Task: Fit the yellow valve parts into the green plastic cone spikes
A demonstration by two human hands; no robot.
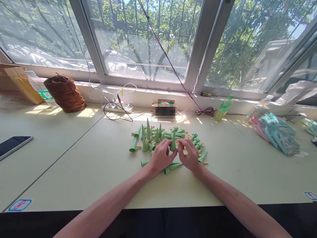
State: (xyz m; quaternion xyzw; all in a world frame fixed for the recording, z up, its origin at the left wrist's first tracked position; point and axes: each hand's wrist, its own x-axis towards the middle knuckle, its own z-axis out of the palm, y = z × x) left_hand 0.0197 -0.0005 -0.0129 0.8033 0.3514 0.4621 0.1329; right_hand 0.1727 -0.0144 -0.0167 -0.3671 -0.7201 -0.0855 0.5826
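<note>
Step in hand, by my reading: you are working at the side of one spike (173,140), near its base, probably where a peg (138,146) sits on others. The spike stands tip up between your hands, above the surface (99,185).

Next move, judged: calls for a steady left grip and a small, straight push or adjustment by the right fingertips, without tilting the spike.

Left hand (162,154): thumb and fingers pinch the spike's base from the left. Right hand (189,153): fingers curled, thumb and index drawn in close at the spike's right side. Whether they pinch a peg is not clear; the contact is too small to tell.

Around the spike: loose spikes (134,144) lie to its left, some others upright; more lie to its right, and a couple just nearer you. Bottle (224,108): beyond it, to the right.
</note>
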